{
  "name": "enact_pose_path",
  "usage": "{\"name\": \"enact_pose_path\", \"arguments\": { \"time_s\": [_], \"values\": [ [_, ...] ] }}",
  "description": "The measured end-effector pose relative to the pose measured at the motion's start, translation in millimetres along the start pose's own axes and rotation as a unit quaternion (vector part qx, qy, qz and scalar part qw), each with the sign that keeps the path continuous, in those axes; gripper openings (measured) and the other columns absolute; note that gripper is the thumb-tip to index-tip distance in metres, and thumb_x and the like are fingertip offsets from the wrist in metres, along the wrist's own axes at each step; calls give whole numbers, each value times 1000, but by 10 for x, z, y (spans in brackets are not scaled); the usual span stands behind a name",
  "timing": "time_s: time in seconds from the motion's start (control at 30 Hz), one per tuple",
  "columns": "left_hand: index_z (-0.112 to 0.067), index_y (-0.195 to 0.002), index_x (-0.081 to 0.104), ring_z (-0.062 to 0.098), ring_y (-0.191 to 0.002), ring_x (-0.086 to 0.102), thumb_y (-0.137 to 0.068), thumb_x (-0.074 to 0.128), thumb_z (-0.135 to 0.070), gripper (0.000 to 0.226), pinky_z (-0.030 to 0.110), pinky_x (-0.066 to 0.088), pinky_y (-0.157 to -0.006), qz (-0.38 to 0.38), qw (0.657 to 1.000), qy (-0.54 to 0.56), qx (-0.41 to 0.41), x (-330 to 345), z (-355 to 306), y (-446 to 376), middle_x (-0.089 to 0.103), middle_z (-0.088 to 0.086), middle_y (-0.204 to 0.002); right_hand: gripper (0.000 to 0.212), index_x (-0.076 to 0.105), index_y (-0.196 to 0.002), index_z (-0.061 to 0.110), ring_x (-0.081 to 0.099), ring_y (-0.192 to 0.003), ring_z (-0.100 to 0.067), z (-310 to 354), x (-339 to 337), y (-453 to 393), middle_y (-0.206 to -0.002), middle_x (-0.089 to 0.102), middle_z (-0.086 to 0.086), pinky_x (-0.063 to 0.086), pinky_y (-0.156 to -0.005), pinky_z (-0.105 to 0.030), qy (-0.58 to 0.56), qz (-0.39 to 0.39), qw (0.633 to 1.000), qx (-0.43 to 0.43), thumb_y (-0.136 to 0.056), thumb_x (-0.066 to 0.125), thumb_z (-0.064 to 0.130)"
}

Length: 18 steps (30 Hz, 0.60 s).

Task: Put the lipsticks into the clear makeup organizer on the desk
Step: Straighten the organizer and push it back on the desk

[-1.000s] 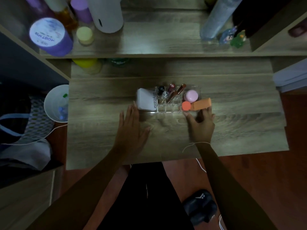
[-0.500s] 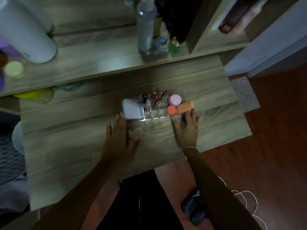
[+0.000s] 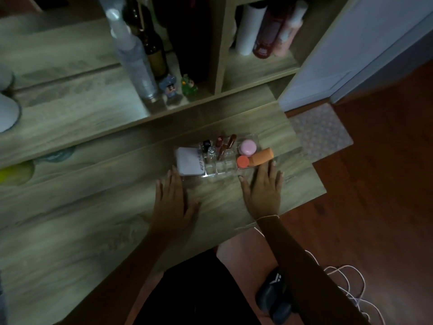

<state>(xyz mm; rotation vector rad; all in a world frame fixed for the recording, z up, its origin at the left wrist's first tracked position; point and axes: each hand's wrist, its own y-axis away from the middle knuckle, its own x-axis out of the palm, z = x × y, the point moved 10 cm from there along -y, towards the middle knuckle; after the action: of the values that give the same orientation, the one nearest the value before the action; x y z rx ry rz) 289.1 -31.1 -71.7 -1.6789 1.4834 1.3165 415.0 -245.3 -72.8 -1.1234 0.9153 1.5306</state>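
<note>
organizer loaded, both hands flat on desk

clear makeup organizer [image 3: 221,168] sits just beyond both sets of fingertips. lipsticks [image 3: 230,143] stand tilted in its middle slots. left hand [image 3: 173,202] palm down, fingers spread, tips near the white compact [image 3: 187,164]. right hand [image 3: 263,190] flat, fingers loosely spread, tips beside the orange sponge [image 3: 261,156]. neither holds anything.

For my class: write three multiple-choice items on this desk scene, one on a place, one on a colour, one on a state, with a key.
1. Where in the clear organizer is the pink round jar?
A. right end
B. left end
C. outside it

2. What colour is the small round lid near the right hand?
A. green
B. orange-red
C. black

3. How is the left hand?
A. gripping a lipstick
B. open, flat on the desk
C. raised overhead

Key: 1 A, it sits at the right end; 2 B, clearly orange-red; 3 B, fingers spread, holding nothing.
</note>
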Motion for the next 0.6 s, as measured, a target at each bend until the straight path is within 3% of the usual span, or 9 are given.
{"name": "enact_pose_path", "arguments": {
  "time_s": [0.27, 0.6],
  "values": [
    [-3, -148, 2, 16, -139, -8, -88, 25, -61, 86, 45, -4, -118, -15, 999, 22, -26, 41, -392, -223, 5, 17, -159, 77, 19, -147, 3, 18, -147, -33, -286, -121, -343, -153, 32, -23, 10, -120, -55, 10, 8, 1000, 4, -94, 37, 57],
    [-2, -148, 5, 23, -146, -4, -92, 37, -55, 84, 44, -3, -119, -14, 999, 21, -49, 111, -619, -477, 8, 17, -159, 77, 16, -149, 5, 16, -147, -34, -412, -192, -760, -155, 29, -20, 4, -120, -54, 15, 15, 1000, -19, -95, 32, 58]
  ]
}}
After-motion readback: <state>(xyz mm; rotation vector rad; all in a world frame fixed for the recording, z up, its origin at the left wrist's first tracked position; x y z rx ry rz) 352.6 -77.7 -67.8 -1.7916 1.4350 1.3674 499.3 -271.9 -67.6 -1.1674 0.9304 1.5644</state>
